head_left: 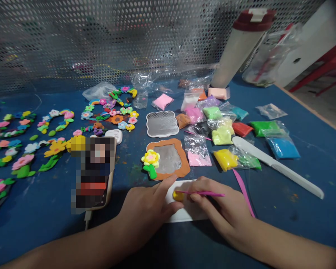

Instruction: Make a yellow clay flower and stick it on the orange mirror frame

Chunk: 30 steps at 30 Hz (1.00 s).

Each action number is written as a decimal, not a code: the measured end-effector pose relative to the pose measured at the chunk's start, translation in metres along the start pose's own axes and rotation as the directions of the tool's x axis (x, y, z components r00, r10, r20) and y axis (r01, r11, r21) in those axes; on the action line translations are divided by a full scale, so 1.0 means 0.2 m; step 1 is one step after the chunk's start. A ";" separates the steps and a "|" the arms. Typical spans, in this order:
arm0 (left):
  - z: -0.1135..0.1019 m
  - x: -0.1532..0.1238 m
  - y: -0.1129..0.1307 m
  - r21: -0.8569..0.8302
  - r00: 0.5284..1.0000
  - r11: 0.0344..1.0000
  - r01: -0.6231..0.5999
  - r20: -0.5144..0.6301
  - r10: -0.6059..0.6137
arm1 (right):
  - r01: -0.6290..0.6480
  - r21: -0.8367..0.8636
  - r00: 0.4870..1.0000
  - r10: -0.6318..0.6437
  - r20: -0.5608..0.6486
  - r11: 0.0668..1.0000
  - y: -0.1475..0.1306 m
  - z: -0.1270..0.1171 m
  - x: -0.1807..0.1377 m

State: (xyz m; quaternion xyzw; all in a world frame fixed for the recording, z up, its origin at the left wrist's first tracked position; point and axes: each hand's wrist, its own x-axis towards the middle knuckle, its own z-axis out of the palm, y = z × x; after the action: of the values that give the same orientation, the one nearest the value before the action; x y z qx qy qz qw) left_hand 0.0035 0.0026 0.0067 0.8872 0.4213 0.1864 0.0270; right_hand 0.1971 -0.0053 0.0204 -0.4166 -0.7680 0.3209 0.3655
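Yellow clay [178, 196] lies on the near white board [189, 215], where the pink tool [211, 193] pinched in the right hand [224, 205] could gouge it if pressed hard, or skid it if the left hand [145, 205], whose grip I cannot tell, leaves it loose.

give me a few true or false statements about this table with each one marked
1. The right hand holds a thin pink tool. True.
2. The white toothed tool lies left of the phone. False: it lies to the right of it.
3. A clay flower sits on the left side of the brown frame. True.
4. The tall bottle has a green lid. False: its lid is dark red.
5. The left hand rests on the phone. False: its fingers are by the yellow lump.
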 end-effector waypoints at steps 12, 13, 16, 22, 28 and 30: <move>-0.01 0.01 0.00 -0.057 0.983 0.993 0.108 0.157 -0.097 | -0.014 0.029 0.999 0.013 0.040 0.999 0.01 0.00 -0.01; -0.02 0.01 0.00 -0.085 0.977 0.988 0.132 0.178 -0.115 | -0.014 0.026 0.999 0.013 0.037 1.000 0.01 0.00 -0.01; -0.02 0.01 -0.01 -0.145 0.977 0.979 0.144 0.178 -0.117 | -0.002 0.021 1.000 0.001 0.015 1.000 0.01 0.00 -0.01; 0.00 0.00 -0.02 -0.166 0.998 0.986 0.019 0.070 -0.007 | -0.005 0.044 1.000 0.005 0.017 0.999 0.01 0.00 -0.01; 0.01 0.00 -0.02 -0.105 0.998 0.994 -0.023 0.049 0.029 | -0.056 0.089 0.998 0.058 -0.019 0.994 0.01 0.00 0.00; 0.00 0.00 -0.02 -0.106 0.998 0.994 -0.024 0.050 0.029 | -0.055 0.090 0.997 0.059 -0.050 0.994 0.01 0.00 -0.01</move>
State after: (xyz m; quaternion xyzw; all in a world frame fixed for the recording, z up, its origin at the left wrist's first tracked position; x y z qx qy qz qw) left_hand 0.0012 0.0044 0.0052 0.8946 0.3981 0.1856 0.0821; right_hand 0.1982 -0.0059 0.0192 -0.4302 -0.7309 0.3536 0.3944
